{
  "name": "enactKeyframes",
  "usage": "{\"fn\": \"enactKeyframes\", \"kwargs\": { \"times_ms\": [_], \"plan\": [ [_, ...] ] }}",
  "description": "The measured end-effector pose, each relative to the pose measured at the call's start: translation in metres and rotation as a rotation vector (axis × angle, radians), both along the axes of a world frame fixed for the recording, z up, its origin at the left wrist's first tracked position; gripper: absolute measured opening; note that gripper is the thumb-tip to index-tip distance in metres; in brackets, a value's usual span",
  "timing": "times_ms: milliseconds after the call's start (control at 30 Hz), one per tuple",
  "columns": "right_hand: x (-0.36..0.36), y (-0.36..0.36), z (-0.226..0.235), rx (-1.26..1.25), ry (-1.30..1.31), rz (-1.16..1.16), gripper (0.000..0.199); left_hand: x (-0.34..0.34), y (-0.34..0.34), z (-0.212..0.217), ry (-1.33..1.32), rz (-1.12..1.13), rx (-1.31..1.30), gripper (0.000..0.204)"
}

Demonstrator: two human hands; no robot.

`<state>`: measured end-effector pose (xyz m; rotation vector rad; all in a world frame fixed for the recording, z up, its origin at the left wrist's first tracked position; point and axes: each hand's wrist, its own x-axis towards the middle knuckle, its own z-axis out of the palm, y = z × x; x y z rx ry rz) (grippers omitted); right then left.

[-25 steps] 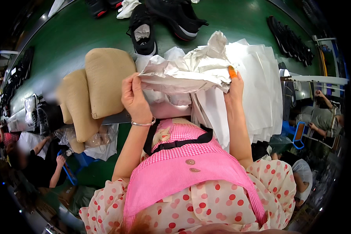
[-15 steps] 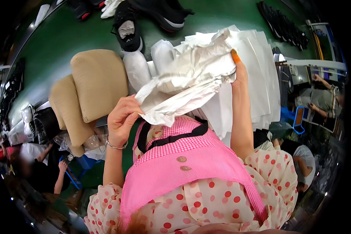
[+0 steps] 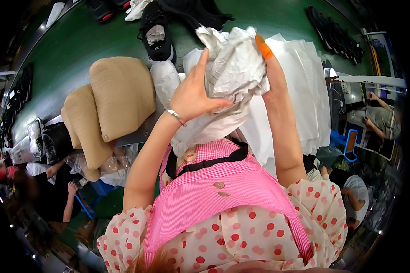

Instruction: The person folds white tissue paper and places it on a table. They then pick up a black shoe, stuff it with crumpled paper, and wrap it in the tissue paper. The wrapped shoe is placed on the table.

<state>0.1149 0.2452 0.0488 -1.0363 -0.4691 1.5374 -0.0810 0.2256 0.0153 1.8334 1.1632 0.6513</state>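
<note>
A white sheet of thin paper (image 3: 239, 68), crumpled into a loose bundle, is in front of my chest. My right hand (image 3: 271, 75) grips its right side, with an orange cover on one fingertip. On the left side my left hand (image 3: 193, 93) lies against the paper, index finger stretched upward and thumb spread across the front; its other fingers are partly hidden. Beneath and to the right lies a stack of flat white paper sheets (image 3: 305, 91). White rounded wads (image 3: 165, 79) stand just left of the bundle.
Tan padded cushions (image 3: 123, 98) lie left of my hands. A black sneaker (image 3: 157, 34) with paper inside sits beyond them on the green table (image 3: 86, 34). More black shoes (image 3: 334, 36) line the far right. Other people work at both sides.
The paper was stretched between both hands; now it is bunched up toward the right hand. My left hand has let go of its corner and moved up and right against the bundle.
</note>
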Motion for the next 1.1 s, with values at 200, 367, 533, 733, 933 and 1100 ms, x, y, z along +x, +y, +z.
{"fn": "enactKeyframes", "kwargs": {
  "times_ms": [200, 367, 533, 733, 933, 1100],
  "plan": [
    [0.03, 0.013, 0.004, 0.198, -0.607, -0.111, 0.025, -0.006, 0.01, -0.014, -0.257, 0.019, -0.478, 0.107],
    [0.069, 0.008, -0.007, 0.22, -0.666, -0.256, 0.019, -0.04, 0.025, -0.005, -0.546, 0.157, -0.696, 0.062],
    [0.087, 0.005, -0.009, 0.305, -0.534, -0.308, 0.023, -0.046, 0.039, -0.009, -0.502, 0.224, -0.523, 0.036],
    [0.097, 0.009, -0.01, 0.187, -0.283, -0.457, 0.022, -0.019, 0.016, -0.026, -0.064, -0.043, -0.091, 0.075],
    [0.082, 0.001, -0.004, 0.123, -0.67, -0.244, 0.023, 0.006, -0.012, -0.078, 0.048, 0.023, -0.042, 0.034],
    [0.103, -0.005, -0.011, -0.122, -0.968, -0.053, 0.025, -0.035, 0.012, -0.088, -0.096, 0.282, 0.038, 0.019]
  ]
}}
